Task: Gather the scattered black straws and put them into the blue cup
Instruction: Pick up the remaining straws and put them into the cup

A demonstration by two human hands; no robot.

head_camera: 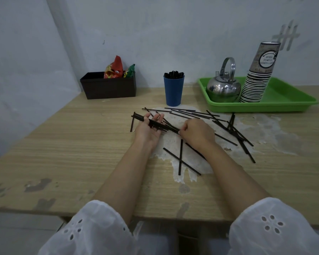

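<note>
A blue cup stands upright at the back centre of the wooden table, with several black straws sticking out of it. Many more black straws lie scattered over a pale worn patch in front of it and to the right. My left hand lies palm up with its fingers apart, and a small bundle of straws rests across the palm. My right hand pinches the near end of that bundle. Two crossed straws lie between my forearms.
A black box with snack packets stands at the back left. A green tray at the back right holds a metal kettle and a stack of paper cups. Walls close the back and left.
</note>
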